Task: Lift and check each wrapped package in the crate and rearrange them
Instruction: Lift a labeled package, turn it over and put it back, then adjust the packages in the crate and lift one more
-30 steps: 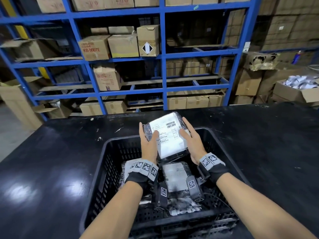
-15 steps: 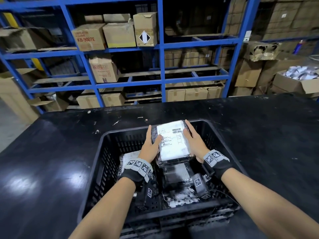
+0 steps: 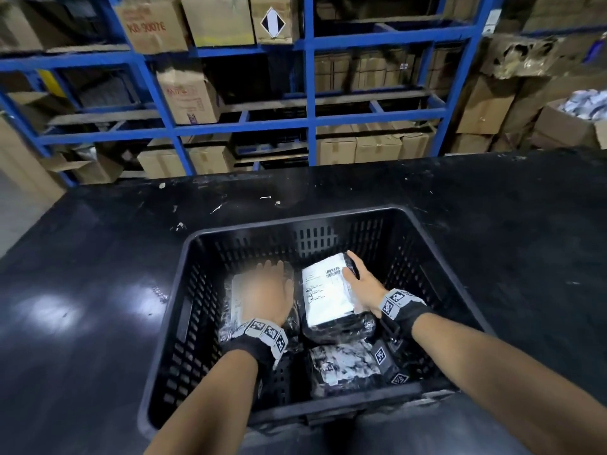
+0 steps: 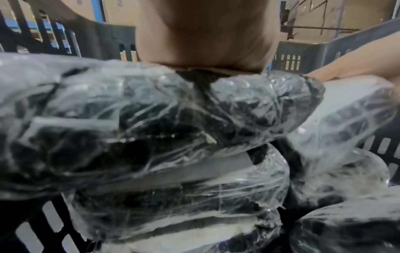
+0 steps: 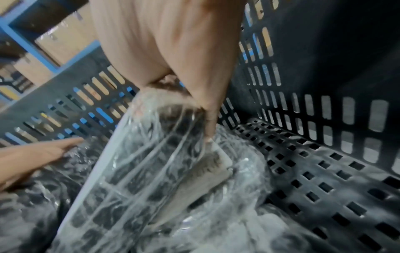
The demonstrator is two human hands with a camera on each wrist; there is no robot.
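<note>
Head view: a black plastic crate w/ slotted walls and a perforated floor sits on a dark, glossy tabletop, both forearms reaching down into it. Inside are several wrapped packages, each a dark bundle under crinkled clear film. The labelled package lies right of centre in the crate, flat white label facing up w/ a barcode and small print too fine to read; in the right wrist view it rests tilted on other bundles, its film pulled into shiny ridges over dark contents. Right hand grips this package at its far right corner, thumb on the label side and fingers curled round the edge. Left hand, motion-blurred in the head view, lies palm down w/ fingers straight and spread on the left package, which sits just beside the labelled one, toward the crate's left wall; a pale label shows at its left edge. The left wrist view shows that bundle close up: bulging, black inside, film creased and glinting, stacked on another wrapped bundle beneath. A third package, label not visible, mottled black and white, lies near the crate's front wall. Behind the tabletop, blue metal shelving holds brown cardboard boxes.
</note>
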